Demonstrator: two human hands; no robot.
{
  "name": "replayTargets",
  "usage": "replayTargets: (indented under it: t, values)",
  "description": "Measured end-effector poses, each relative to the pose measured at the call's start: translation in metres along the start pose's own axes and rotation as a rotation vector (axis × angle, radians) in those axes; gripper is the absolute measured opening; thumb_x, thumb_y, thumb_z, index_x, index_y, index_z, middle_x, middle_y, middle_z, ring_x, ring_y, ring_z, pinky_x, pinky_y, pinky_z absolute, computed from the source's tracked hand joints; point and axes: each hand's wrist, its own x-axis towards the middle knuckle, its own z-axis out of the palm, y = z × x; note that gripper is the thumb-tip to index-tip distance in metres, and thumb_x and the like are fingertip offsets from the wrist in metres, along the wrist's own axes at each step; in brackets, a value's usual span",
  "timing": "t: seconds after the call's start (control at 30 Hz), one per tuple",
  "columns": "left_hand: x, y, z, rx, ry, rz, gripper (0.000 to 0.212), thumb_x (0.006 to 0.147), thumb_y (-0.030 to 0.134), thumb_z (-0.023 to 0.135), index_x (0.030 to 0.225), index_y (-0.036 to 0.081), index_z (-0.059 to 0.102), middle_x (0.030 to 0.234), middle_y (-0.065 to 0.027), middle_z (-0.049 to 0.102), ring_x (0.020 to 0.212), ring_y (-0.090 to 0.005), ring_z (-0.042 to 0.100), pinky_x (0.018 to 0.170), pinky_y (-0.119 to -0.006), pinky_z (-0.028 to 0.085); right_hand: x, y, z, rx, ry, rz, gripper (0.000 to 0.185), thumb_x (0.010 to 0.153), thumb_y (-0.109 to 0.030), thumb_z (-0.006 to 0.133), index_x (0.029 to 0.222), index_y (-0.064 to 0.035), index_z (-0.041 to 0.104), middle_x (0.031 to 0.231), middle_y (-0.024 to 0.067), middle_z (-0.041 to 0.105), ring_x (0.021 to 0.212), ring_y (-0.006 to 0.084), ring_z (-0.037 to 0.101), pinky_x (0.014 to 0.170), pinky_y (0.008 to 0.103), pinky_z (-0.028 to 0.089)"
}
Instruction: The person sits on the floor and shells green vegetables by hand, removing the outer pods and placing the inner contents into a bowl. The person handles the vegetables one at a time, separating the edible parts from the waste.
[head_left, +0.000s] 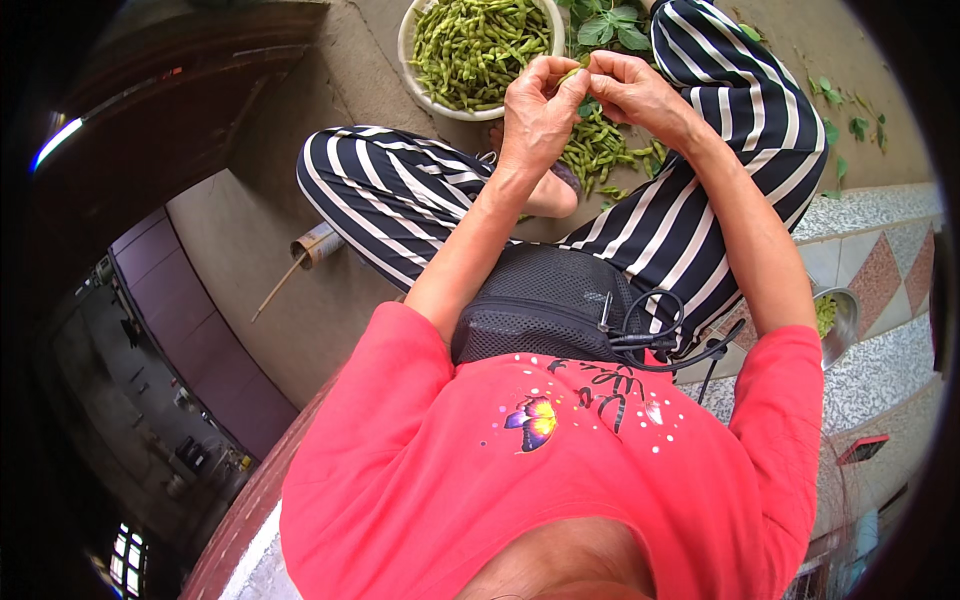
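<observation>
Both hands meet just right of a white basin (406, 56) heaped with green soybean pods (480, 52). My left hand (544, 112) pinches a single green pod (574, 73) between thumb and forefinger. The fingertips of my right hand (637, 94) close on the same pod's other end. Below the hands, on the floor between my legs, lies a loose pile of pods (596, 150). Leafy green stems (611, 28) lie behind my right hand, to the right of the basin.
A metal bowl (849, 330) with pale green contents sits by my right side on the tiles. A can (319, 244) with a stick in it lies beyond my left knee. A dark mesh pouch (547, 300) with cables rests at my waist. Leaf scraps (859, 127) dot the floor at right.
</observation>
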Motion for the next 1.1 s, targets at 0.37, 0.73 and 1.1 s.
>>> replayTargets:
  t: [0.37, 0.73, 1.1]
  values:
    - [-0.006, 0.004, -0.014, -0.013, -0.151, -0.106, 0.012, 0.092, 0.016, 0.060, 0.089, 0.005, 0.060, 0.073, 0.0018, 0.057, 0.066, -0.0042, 0.051, 0.058, -0.020, 0.041, 0.000, -0.005, -0.002, 0.067, -0.069, 0.061, 0.033, 0.095, -0.041, 0.056, 0.079, -0.0123, 0.058, 0.061, -0.0105, 0.039, 0.050, -0.0010, 0.031, 0.043, 0.0171, 0.025]
    - [-0.007, -0.006, -0.020, -0.668, -0.304, -0.439, 0.008, 0.092, 0.014, 0.057, 0.089, 0.007, 0.058, 0.077, 0.0008, 0.057, 0.066, -0.0070, 0.052, 0.054, -0.019, 0.039, -0.005, -0.014, 0.004, 0.071, -0.114, 0.037, 0.029, 0.098, -0.032, 0.051, 0.075, -0.0140, 0.049, 0.061, -0.0094, 0.036, 0.050, 0.0004, 0.030, 0.044, 0.0176, 0.025]
    - [-0.009, 0.005, -0.022, -0.183, -0.126, -0.326, 0.015, 0.094, 0.020, 0.058, 0.085, 0.008, 0.056, 0.072, 0.0029, 0.054, 0.059, -0.0029, 0.046, 0.050, -0.016, 0.036, -0.004, -0.003, 0.002, -0.012, -0.140, 0.070, 0.019, 0.098, -0.026, 0.052, 0.090, -0.0082, 0.051, 0.066, -0.0063, 0.043, 0.052, 0.0015, 0.036, 0.044, 0.0172, 0.029]
